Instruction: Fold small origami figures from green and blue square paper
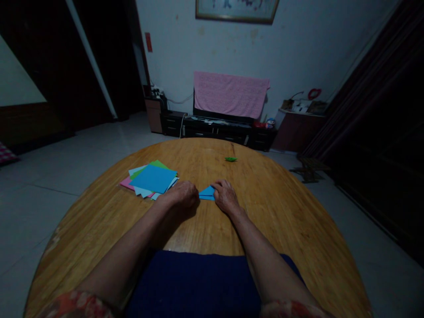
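Observation:
A folded piece of blue paper [207, 193], narrowing to a point at its left end, lies on the wooden table between my hands. My left hand [184, 193] is closed at that narrow end, and its fingertips are partly hidden behind the knuckles. Curled over the wider right end, my right hand [225, 195] grips the paper and covers part of it. Left of my left hand rests a loose stack of coloured paper sheets [153, 179], a blue one on top with green, pink and pale ones fanned out beneath.
Farther back on the round table [271, 212] sits a small green folded paper piece [231, 159]. Beyond the table, a pink towel [230, 93] hangs over a screen on a low black cabinet [212, 129]. A small wooden stool [309, 168] stands at right.

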Motion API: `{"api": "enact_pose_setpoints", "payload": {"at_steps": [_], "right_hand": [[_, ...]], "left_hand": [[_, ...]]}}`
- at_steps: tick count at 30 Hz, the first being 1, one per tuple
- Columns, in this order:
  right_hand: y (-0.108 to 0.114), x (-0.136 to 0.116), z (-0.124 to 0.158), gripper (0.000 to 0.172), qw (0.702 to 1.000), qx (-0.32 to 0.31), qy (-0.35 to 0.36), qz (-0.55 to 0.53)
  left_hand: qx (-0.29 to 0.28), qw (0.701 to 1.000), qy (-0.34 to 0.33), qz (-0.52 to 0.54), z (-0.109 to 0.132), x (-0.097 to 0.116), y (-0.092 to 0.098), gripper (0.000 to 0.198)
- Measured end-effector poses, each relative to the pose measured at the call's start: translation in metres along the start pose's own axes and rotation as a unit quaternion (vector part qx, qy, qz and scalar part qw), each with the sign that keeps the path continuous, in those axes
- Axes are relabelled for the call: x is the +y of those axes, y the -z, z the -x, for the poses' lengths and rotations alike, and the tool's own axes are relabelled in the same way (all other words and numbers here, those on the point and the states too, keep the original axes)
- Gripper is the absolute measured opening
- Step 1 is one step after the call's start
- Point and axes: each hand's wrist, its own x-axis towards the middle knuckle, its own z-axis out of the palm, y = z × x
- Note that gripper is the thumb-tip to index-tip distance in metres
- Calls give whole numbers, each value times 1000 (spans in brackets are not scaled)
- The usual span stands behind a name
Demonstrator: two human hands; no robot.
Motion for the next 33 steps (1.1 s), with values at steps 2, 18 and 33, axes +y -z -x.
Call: {"api": "enact_pose_setpoints", "payload": {"at_steps": [2,18,33], "right_hand": [[0,0,0,33,1000,1,1,0],[-2,7,-2,34,1000,-7,-5,-29],[8,18,16,26,999,43,31,-7]], "left_hand": [[-10,1000,15,-21,-6,1,5,22],[67,998,-23,4,-48,14,-34,28],[62,998,-16,-6,-47,20,-34,28]]}}
